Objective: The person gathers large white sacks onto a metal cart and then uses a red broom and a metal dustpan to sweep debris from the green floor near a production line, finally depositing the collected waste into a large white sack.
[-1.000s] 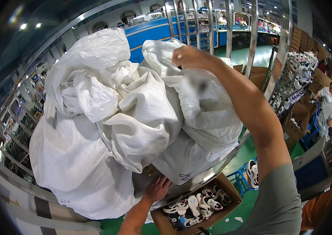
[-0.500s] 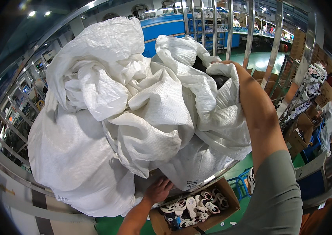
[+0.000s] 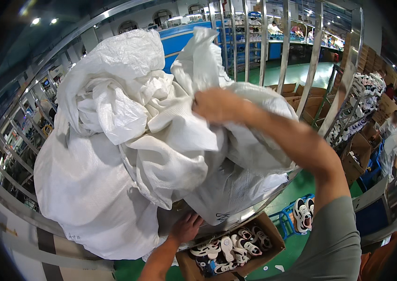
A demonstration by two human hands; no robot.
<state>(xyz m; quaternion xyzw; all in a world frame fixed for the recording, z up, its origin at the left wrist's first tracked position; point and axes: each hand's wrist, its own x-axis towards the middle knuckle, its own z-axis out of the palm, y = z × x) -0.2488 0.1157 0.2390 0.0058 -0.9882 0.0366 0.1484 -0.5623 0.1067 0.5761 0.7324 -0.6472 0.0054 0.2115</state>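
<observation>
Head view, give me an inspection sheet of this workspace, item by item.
Surface: a curved steel rail carries the load; green floor below.
Job's things: a heap of crumpled white woven sacks lies piled over the rail and hangs down its near side.
Clutter: an open cardboard box below holds loose sports shoes; one more pair sits on a blue crate.
Hands: right hand grips a fold of sack on top of the heap; left hand presses up under the heap's lower edge.
Cables: nothing seen.
Surroundings: steel bars, cardboard boxes, a shoe rack at right, and other people at work in the distance.
</observation>
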